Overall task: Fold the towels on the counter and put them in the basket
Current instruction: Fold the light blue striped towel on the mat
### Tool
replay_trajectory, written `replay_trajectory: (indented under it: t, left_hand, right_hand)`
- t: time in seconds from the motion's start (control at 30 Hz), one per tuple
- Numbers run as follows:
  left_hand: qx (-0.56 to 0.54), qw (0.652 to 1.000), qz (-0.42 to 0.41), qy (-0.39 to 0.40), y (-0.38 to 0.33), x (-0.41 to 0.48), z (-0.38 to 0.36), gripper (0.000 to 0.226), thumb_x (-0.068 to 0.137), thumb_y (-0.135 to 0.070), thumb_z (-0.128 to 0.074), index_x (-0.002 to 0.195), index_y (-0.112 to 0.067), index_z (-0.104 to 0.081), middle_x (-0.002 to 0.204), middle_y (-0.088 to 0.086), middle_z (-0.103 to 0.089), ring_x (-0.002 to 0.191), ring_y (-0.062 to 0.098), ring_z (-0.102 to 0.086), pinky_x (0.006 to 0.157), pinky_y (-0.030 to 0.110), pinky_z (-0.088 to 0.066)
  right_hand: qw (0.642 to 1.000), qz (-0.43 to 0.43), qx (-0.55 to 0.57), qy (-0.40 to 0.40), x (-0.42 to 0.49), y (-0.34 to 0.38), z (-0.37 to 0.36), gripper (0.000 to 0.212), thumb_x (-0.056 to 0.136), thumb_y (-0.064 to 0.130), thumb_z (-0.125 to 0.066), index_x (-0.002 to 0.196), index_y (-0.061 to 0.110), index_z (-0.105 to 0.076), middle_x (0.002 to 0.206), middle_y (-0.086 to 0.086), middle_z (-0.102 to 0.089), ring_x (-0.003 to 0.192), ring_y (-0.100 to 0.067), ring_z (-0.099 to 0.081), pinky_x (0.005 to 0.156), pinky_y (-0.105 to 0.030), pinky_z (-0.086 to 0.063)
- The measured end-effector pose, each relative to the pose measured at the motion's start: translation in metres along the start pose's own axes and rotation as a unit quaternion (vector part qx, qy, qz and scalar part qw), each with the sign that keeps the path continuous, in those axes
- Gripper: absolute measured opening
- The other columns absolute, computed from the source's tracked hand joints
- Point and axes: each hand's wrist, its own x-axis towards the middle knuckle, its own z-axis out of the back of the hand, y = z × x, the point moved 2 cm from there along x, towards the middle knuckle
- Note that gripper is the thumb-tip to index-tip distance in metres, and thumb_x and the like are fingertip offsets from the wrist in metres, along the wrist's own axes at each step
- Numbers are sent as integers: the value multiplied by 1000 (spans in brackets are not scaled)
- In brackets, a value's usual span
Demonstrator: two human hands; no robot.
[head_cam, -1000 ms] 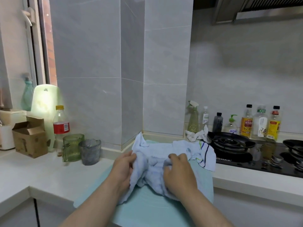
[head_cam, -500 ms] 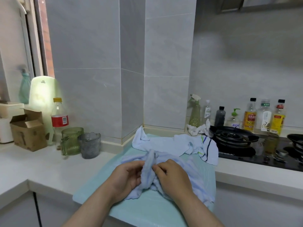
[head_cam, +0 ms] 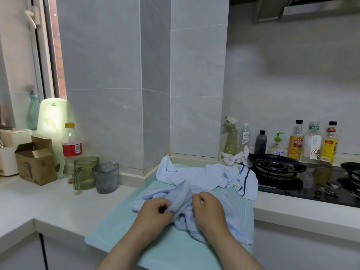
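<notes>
Counter (head_cam: 48, 203), white, L-shaped, ran below grey wall tiles. Teal mat (head_cam: 171, 250) lay flat on it, its near edge overhanging the front. Black gas hob (head_cam: 276, 168) was set into the counter to the right of the mat. Pale towels (head_cam: 194, 175) lay heaped along the mat's far edge, one with blue and green stripes (head_cam: 248, 182) spilling toward the hob. Light blue towel (head_cam: 181, 191), crumpled and unfolded, lay at mid-mat, just in front of that heap. Cardboard box (head_cam: 35, 164), flaps open, stood at far left. Left hand (head_cam: 153, 213) had fingers curled, pinching a raised fold of the light blue towel. Right hand (head_cam: 209, 209), close beside it, had fingers bent and gripping the same towel. Green ribbed pitcher (head_cam: 85, 170) and grey cup (head_cam: 106, 177) stood touching, left of the mat.
</notes>
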Motion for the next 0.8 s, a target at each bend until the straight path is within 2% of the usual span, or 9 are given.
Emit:
replay_trajectory:
  t: [0.1,0.23,0.33,0.4,0.47,0.53,0.6,0.7,0.8]
  left_hand:
    - [37,999,-7,-31,-5,6,11,27,80,-8,-62,57,-12,-48,55,-10,-38,53,4,-33,54,24,-28]
    - [172,976,14,134,-6,7,20,23,69,-22,-68,60,-22,-47,57,-14,-38,53,4,-34,54,22,-26]
    - [274,955,-24,109,4,9,27,24,69,-21,-60,61,-20,-38,57,-12,-35,54,6,-32,54,25,-24]
    - [193,979,-15,64,3,9,34,20,69,-18,-56,59,-19,-39,56,-12,-36,53,4,-30,55,27,-25]
    - [-18,999,46,-1,-4,10,41,6,67,-19,-59,70,-14,-57,61,-7,-53,57,8,-46,55,26,-35]
    - [-254,959,100,-73,-7,18,43,18,74,-13,-68,90,-10,-63,74,6,-64,65,17,-57,58,28,-43]
    - [-392,899,116,-159,-12,31,41,5,88,-5,-63,88,-9,-60,74,7,-64,66,18,-58,61,29,-47]
    - [-462,837,135,-260,-14,44,32,9,92,-3,-59,85,-9,-59,73,6,-65,65,18,-61,59,27,-52]
    - [-410,863,114,-274,-11,43,11,22,78,-4,-70,99,-3,-62,90,15,-68,73,23,-64,61,30,-56]
  right_hand:
    - [998,-39,49,-30,3,-4,4,41,93,17,-50,56,15,-34,52,3,-39,53,-11,-34,53,-28,-28]
    - [989,-82,111,-53,5,-7,10,39,95,15,-49,58,14,-34,54,2,-36,53,-11,-30,48,-25,-26]
    - [985,-95,131,-67,5,-6,14,43,95,13,-48,56,16,-31,52,4,-33,52,-11,-28,48,-24,-23]
    - [982,-106,140,-76,6,-6,16,43,95,13,-48,55,15,-32,51,4,-34,52,-12,-29,51,-28,-25]
    - [982,-107,138,-73,5,-7,16,41,95,16,-48,57,14,-34,51,3,-36,52,-12,-30,50,-27,-25]
    - [985,-94,131,-64,4,-7,12,38,95,21,-48,60,12,-36,54,1,-37,53,-12,-30,48,-25,-24]
    - [987,-82,131,-52,3,-6,8,36,95,26,-51,63,11,-43,59,3,-46,56,-12,-39,51,-23,-29]
    - [981,-86,161,-72,2,-3,11,4,91,21,-57,89,18,-57,90,5,-61,80,-11,-57,62,-18,-39]
    - [970,-91,206,-94,-1,-1,17,33,86,3,-55,113,21,-50,105,3,-54,84,-4,-53,62,-11,-38]
